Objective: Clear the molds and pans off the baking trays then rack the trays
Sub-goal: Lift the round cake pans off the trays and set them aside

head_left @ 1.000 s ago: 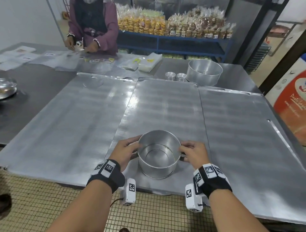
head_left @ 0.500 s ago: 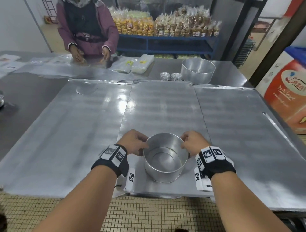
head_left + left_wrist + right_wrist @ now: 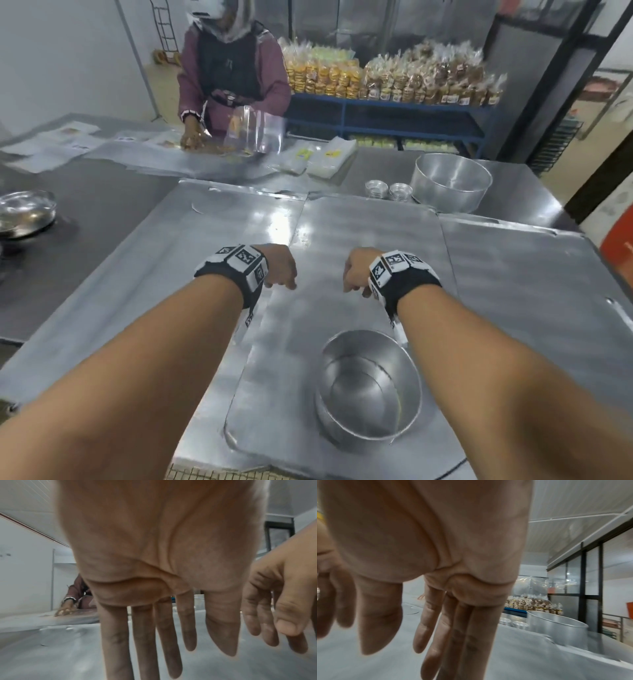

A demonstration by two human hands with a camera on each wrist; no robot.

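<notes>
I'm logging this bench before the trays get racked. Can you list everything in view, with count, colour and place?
Baking trays: three, silver, flat side by side on the table.
Near round pan: one, silver, front of the middle tray.
Far round pan: one, silver, on the table beyond the trays.
Small mold stacks: two, silver, left of the far pan.
Metal bowl: one, silver, far left.
Packaged snacks: many, yellow-brown, on the blue shelf.
Other person: one, maroon top, bagging at the far side.
Left hand: empty, over the trays.
Right hand: empty, over the middle tray.
</notes>
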